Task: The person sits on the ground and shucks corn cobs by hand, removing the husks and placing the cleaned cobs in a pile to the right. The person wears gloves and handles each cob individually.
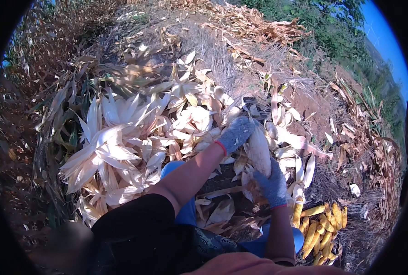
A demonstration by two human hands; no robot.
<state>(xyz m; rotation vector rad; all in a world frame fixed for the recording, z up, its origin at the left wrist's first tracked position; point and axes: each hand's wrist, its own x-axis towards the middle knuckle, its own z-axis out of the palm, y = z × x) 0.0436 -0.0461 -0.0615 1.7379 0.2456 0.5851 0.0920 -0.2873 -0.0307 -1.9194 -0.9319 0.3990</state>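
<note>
A pale ear of corn in its husk (260, 151) lies between my two hands, in front of my knees. My left hand (236, 132), in a grey knitted glove with a red cuff, grips its far end. Around its near end closes my right hand (272, 184), gloved the same way. Beside my right knee is a pile of husked yellow corn cobs (322, 230). Pulled-open white husks (102, 147) are heaped to the left. Unopened ears and loose husks (284, 151) lie just beyond my right hand.
Dry cornstalks (29, 86) stand at the left. Dry leaves (259, 25) cover the ground at the far side, with green bushes (331, 31) behind them. More dry stalks (384, 161) lie along the right. My knees in blue trousers border the work spot.
</note>
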